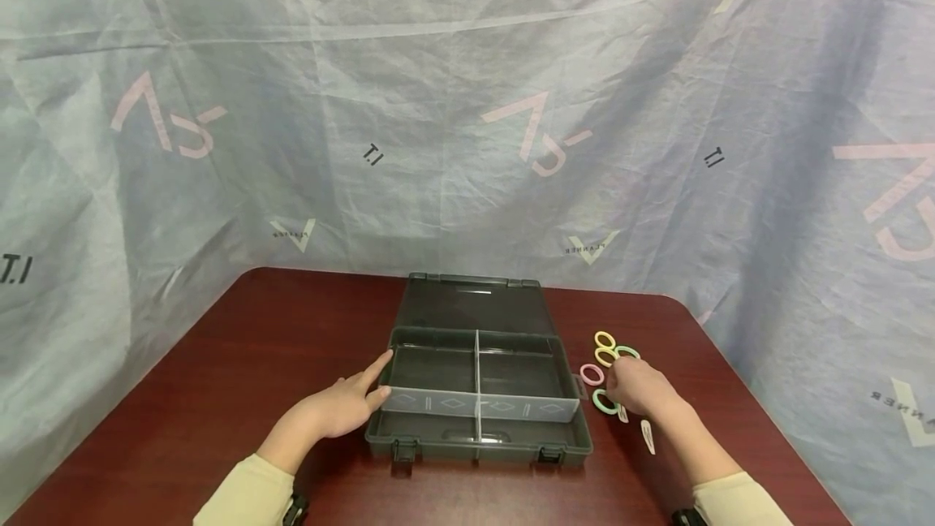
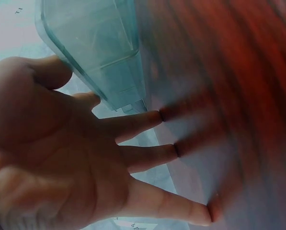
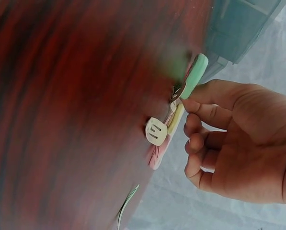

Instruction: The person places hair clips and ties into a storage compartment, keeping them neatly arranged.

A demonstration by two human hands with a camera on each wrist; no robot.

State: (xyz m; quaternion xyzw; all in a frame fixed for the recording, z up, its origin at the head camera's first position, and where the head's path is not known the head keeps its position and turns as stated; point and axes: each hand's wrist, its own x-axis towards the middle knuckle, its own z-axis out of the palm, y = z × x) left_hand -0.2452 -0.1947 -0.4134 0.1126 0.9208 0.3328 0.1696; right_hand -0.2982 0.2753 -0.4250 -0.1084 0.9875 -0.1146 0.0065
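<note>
A dark translucent organizer box (image 1: 478, 451) lies on the table with its lid (image 1: 475, 307) folded back. My left hand (image 1: 339, 406) is spread at its left side, thumb and index finger at the wall. In the left wrist view the other fingers (image 2: 147, 158) reach down to the tabletop. To the right of the box, my right hand (image 1: 640, 386) bends over a pink hair tie (image 1: 592, 374), yellow and green hair ties and a pale hair clip (image 3: 156, 132). Its thumb and index fingertip meet beside a green hair tie (image 3: 196, 76) and a small clip; I cannot tell whether they pinch it.
White dividers (image 1: 438, 402) split the box into several compartments. Nearer the front, right of the box, lies another hair clip (image 1: 648, 437). A grey printed cloth (image 1: 453, 144) hangs behind the dark red table (image 1: 307, 323).
</note>
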